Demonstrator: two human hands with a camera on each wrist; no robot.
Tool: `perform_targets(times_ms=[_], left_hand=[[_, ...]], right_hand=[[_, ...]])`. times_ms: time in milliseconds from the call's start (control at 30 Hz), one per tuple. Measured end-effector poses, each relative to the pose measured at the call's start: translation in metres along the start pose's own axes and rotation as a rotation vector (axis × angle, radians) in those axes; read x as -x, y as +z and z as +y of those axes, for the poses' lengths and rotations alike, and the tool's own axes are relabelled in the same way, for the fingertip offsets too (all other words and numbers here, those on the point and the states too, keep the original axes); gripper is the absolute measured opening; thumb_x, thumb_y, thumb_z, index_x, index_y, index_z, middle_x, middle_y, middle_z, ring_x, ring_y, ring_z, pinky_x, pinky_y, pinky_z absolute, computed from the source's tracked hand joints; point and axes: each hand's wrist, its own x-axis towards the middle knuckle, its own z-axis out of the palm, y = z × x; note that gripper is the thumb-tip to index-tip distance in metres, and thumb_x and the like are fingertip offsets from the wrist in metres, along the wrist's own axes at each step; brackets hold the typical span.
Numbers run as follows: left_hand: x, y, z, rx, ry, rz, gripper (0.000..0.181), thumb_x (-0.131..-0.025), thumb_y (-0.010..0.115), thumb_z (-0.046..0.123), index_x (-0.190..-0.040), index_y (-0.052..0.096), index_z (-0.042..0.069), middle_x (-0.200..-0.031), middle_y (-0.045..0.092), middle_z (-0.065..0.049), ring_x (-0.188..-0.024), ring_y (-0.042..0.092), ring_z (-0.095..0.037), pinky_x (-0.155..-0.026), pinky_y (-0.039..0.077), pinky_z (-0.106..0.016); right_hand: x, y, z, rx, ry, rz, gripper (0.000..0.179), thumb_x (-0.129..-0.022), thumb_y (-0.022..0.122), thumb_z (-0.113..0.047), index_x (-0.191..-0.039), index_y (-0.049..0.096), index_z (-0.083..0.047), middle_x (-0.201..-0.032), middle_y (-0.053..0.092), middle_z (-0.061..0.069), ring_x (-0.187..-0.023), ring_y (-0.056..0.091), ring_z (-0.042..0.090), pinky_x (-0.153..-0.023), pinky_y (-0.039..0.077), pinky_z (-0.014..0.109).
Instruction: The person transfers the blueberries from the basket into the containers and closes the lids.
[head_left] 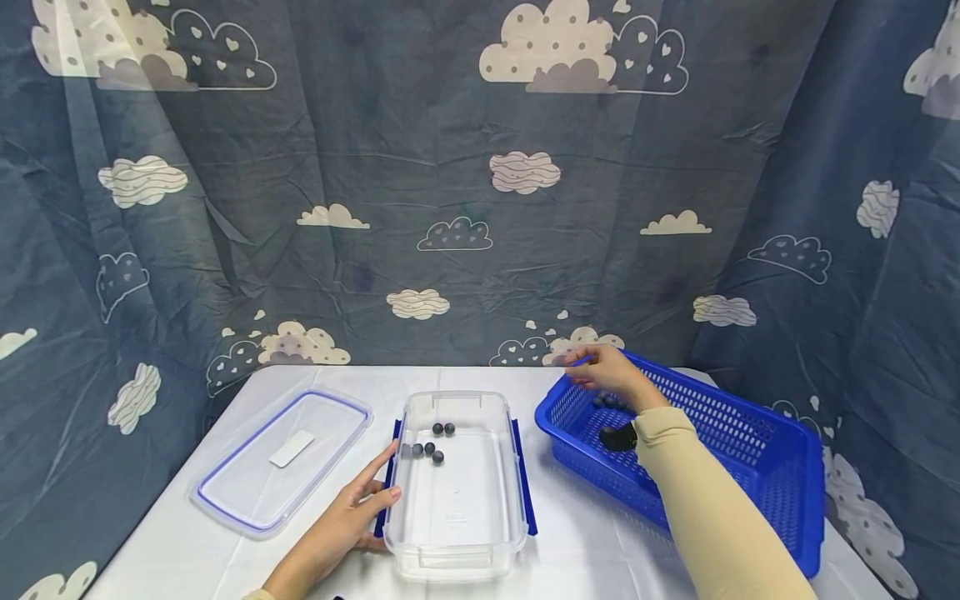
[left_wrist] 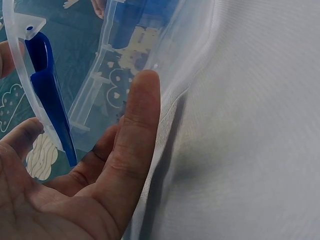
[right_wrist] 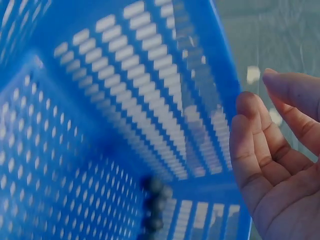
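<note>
- From the head: looks forward and a bit down, pretty wide, catching most of the table (head_left: 573,546) plus the cloud-print curtain (head_left: 390,150).
- From the left wrist: super close, rolled sideways, looking past the left fingers (left_wrist: 131,135) along the clear box (head_left: 468,492).
- From the right wrist: just as close, slanting into the blue basket (right_wrist: 120,75) past the right fingers (right_wrist: 245,155).
- Shared with the head view: clear box for the left, blue basket for the right.

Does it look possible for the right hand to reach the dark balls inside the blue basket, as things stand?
Probably yes: the right hand is at the far left end of the blue basket, close to the dark balls, and the open top seems to leave the way free.
</note>
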Motion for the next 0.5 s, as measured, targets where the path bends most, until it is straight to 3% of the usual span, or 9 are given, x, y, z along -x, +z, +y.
perform_targets(times_ms=[100,233,367,500], left_hand=[[0.0,0.0,0.0,0.004,0.0,-0.004,0.075,-0.11,0.06,0.032,-0.173,0.019,0.037,-0.14,0.042,-0.031,-0.118,0.063,-0.039,-0.085,0.069,-0.056],[0.0,-0.001,0.0,0.005,0.002,-0.006,0.075,-0.11,0.06,0.031,-0.173,0.019,0.037,-0.141,0.042,-0.031,-0.117,0.063,-0.038,-0.085,0.069,-0.056],[-0.001,-0.001,0.0,0.005,0.0,-0.004,0.075,-0.11,0.06,0.031,-0.173,0.019,0.038,-0.141,0.042,-0.032,-0.117,0.063,-0.038,-0.085,0.069,-0.056],[-0.001,-0.001,0.0,0.006,-0.001,0.004,0.075,-0.11,0.061,0.031,-0.172,0.02,0.038,-0.142,0.042,-0.033,-0.118,0.063,-0.038,-0.085,0.069,-0.056]], right_hand=[[0.003,-0.01,0.011,0.012,0.028,0.012,0.033,-0.106,0.067,-0.014,-0.132,0.063,0.007,-0.125,0.07,0.028,-0.117,0.073,0.041,-0.101,0.066,0.048],[0.006,-0.023,0.028,0.035,0.063,0.029,0.038,-0.108,0.065,-0.016,-0.136,0.061,0.009,-0.127,0.069,0.029,-0.121,0.071,0.045,-0.106,0.063,0.053],[0.009,-0.032,0.044,0.059,0.096,0.06,0.037,-0.106,0.065,-0.012,-0.134,0.06,0.012,-0.113,0.072,0.024,-0.105,0.074,0.037,-0.098,0.067,0.049],[0.011,-0.039,0.061,0.074,0.14,0.072,0.036,-0.104,0.065,-0.008,-0.132,0.061,0.014,-0.096,0.072,0.014,-0.086,0.071,0.021,-0.081,0.068,0.036]])
